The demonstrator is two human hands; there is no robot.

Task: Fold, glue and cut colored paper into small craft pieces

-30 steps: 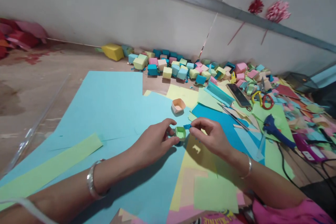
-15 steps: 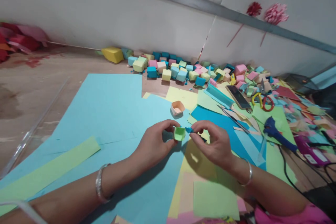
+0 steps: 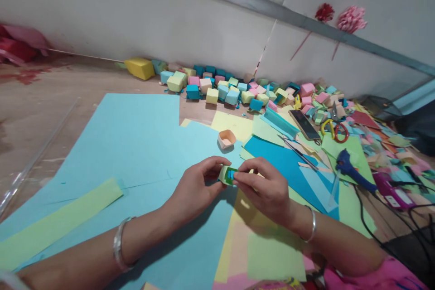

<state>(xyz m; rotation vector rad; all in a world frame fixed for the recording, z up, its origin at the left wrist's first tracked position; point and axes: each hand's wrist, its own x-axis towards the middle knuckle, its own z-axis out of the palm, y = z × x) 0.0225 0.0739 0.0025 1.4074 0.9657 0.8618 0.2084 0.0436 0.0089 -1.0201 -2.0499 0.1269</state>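
Between thumb and fingers, my left hand (image 3: 200, 179) holds a small green paper box (image 3: 224, 176), its open side turned to the right. My right hand (image 3: 263, 183) pinches a small blue paper piece (image 3: 231, 174) at the mouth of that box, with part of the piece inside. Just beyond my hands, an open peach paper box (image 3: 226, 139) rests on the light blue sheet (image 3: 146, 145). My right fingertips partly cover the blue piece, so its full shape is hidden.
Several coloured paper boxes (image 3: 212, 96) line the wall. To the right lie a phone (image 3: 304, 124), scissors (image 3: 335, 130), a pointed metal tool (image 3: 299, 152) and a blue glue gun (image 3: 355, 171) with cables. A green paper strip (image 3: 64, 219) lies at left.
My right hand has moved left, bringing the blue paper piece from beside the green box into its opening. The green box has tilted toward the right. The camera view has shifted slightly.
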